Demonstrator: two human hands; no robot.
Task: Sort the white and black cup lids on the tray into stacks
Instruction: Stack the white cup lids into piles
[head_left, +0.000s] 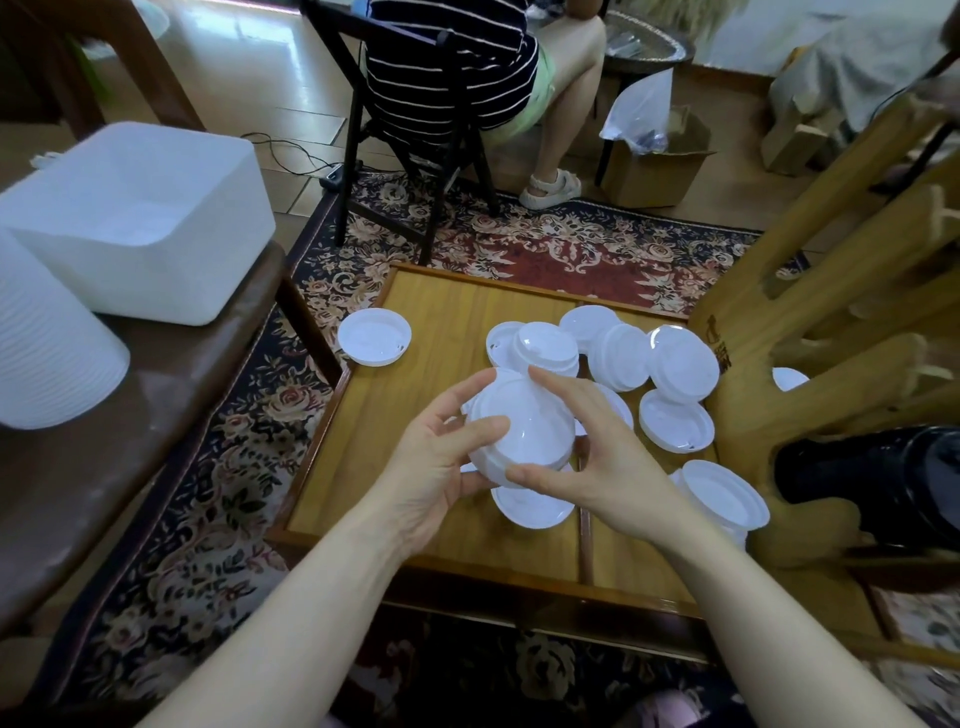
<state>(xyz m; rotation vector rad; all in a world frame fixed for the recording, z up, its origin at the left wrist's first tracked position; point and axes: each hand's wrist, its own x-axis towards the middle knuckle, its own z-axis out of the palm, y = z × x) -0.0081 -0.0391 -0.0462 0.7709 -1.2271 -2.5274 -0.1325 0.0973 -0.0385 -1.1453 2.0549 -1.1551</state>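
Above the wooden tray (431, 322), both hands hold a small stack of white lids (519, 431) between them. The left hand (441, 457) cups the stack from the side nearest the white tub (140, 218), its fingers curled round the rim. The right hand (587, 462) pinches the other side, with a finger on the top edge and the thumb on the bottom edge.

More loose white lids (675, 364) lie on the tray past the stack and beside it, some leaning on each other. One lid (374, 336) sits off the tray, on the rug. I cannot see any black lids for sure.

These lids look thin, light and a bit bendy. They look smooth too, so they may slip. I think it is best to hold them by the rim, softly, so the stack stays straight and does not squash.
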